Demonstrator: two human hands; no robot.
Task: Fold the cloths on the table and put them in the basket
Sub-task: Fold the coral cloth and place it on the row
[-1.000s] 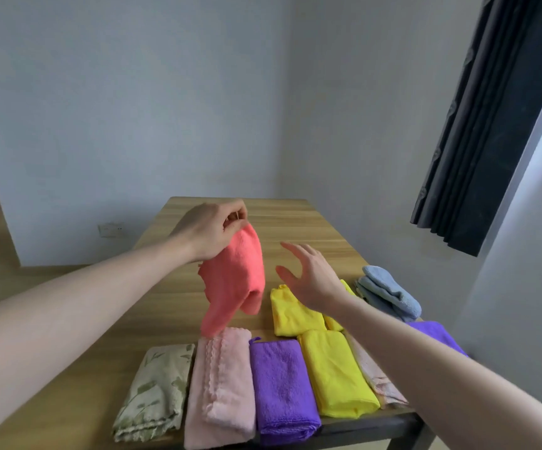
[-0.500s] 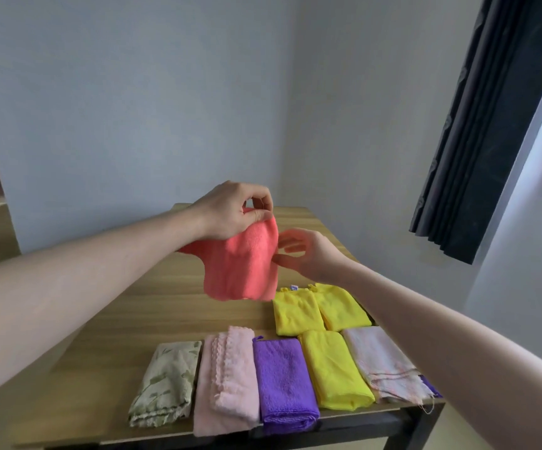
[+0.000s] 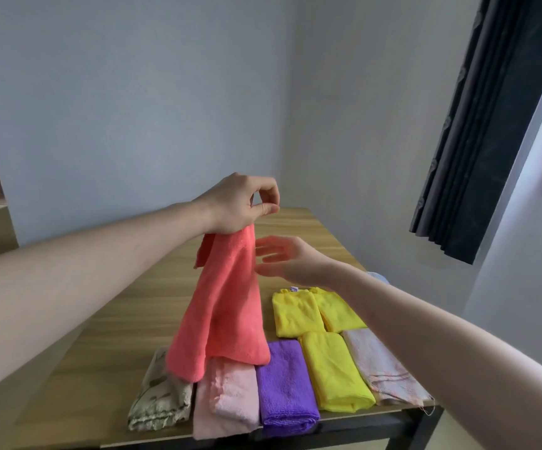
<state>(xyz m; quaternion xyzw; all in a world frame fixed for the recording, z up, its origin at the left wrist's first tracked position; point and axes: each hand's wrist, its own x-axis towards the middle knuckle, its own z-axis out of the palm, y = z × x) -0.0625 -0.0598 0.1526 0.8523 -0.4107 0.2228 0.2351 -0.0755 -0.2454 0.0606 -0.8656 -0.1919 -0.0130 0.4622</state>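
My left hand (image 3: 240,204) grips the top of a coral cloth (image 3: 224,306), which hangs down long above the wooden table (image 3: 116,319). My right hand (image 3: 287,259) is beside the cloth's upper part, fingers spread and relaxed, holding nothing. Folded cloths lie in a row at the table's near edge: a beige leaf-print cloth (image 3: 160,401), a pale pink cloth (image 3: 227,401), a purple cloth (image 3: 284,388), a yellow cloth (image 3: 334,371) and a pink-white cloth (image 3: 386,365). Behind them lie two more yellow cloths (image 3: 295,313). No basket is in view.
A dark curtain (image 3: 487,125) hangs at the right by the window. A bit of a pale blue cloth (image 3: 378,277) shows behind my right forearm. Grey walls meet behind the table's far end.
My left hand has risen, so the coral cloth now hangs full length. My right hand has let go of its edge and opened beside it.
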